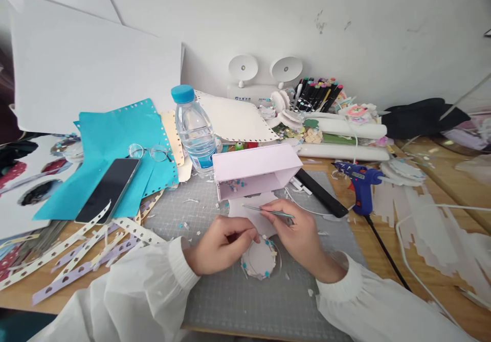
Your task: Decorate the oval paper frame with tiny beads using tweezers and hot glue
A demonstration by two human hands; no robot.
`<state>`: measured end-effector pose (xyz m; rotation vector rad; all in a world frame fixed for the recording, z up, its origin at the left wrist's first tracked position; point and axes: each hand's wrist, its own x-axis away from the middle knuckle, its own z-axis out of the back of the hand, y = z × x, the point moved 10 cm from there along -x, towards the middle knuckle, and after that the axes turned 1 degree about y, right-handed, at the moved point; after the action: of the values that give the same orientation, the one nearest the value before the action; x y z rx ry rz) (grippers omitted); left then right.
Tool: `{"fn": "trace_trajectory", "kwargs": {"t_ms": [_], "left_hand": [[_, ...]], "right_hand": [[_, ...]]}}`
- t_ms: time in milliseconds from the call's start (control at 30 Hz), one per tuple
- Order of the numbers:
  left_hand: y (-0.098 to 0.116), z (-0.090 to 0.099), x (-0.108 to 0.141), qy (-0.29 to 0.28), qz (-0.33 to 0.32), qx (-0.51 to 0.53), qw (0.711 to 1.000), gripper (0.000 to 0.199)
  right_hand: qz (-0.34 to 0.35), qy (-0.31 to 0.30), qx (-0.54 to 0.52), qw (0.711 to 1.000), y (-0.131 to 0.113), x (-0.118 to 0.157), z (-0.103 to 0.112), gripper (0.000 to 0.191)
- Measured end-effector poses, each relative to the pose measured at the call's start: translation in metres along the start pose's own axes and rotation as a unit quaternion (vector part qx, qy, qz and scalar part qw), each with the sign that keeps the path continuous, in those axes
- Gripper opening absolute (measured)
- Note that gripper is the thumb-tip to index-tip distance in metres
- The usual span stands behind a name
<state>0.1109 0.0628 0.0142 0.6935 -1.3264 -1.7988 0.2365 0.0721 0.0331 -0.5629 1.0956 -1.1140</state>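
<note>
My right hand grips slim metal tweezers, whose tips point left over a pale paper piece. My left hand is closed, thumb and forefinger pinched at the upper edge of a small white paper disc. I cannot make out what sits in that pinch. Blue and cream bits ring the disc, and a thin wire loop curves around it. Just behind my hands a pale pink open box rests on its side, with small coloured bits inside.
A grey cutting mat lies beneath my hands. At left are a water bottle, glasses, a phone and punched paper strips. At right lie a black bar and a blue glue gun with cords.
</note>
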Motion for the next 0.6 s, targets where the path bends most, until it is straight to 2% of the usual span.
{"fn": "trace_trajectory", "kwargs": {"t_ms": [133, 267, 367, 500, 600], "left_hand": [[0.000, 0.019, -0.005, 0.081, 0.015, 0.020, 0.996, 0.034], [-0.012, 0.033, -0.006, 0.141, 0.056, 0.071, 0.986, 0.033], [-0.021, 0.040, -0.003, 0.180, 0.074, 0.111, 0.974, 0.032], [-0.025, 0.051, 0.002, 0.240, 0.060, 0.141, 0.959, 0.029], [-0.026, 0.054, 0.003, 0.254, 0.050, 0.155, 0.953, 0.028]], "right_hand": [[-0.039, 0.047, -0.010, 0.998, 0.003, -0.001, 0.021, 0.007], [-0.081, 0.080, -0.028, 0.993, 0.012, 0.000, 0.036, 0.008], [-0.063, 0.063, -0.010, 0.996, 0.010, 0.000, 0.031, 0.008], [0.002, 0.010, 0.011, 1.000, 0.000, -0.001, 0.012, 0.003], [0.020, -0.022, 0.021, 0.999, -0.002, 0.000, 0.000, 0.002]]}}
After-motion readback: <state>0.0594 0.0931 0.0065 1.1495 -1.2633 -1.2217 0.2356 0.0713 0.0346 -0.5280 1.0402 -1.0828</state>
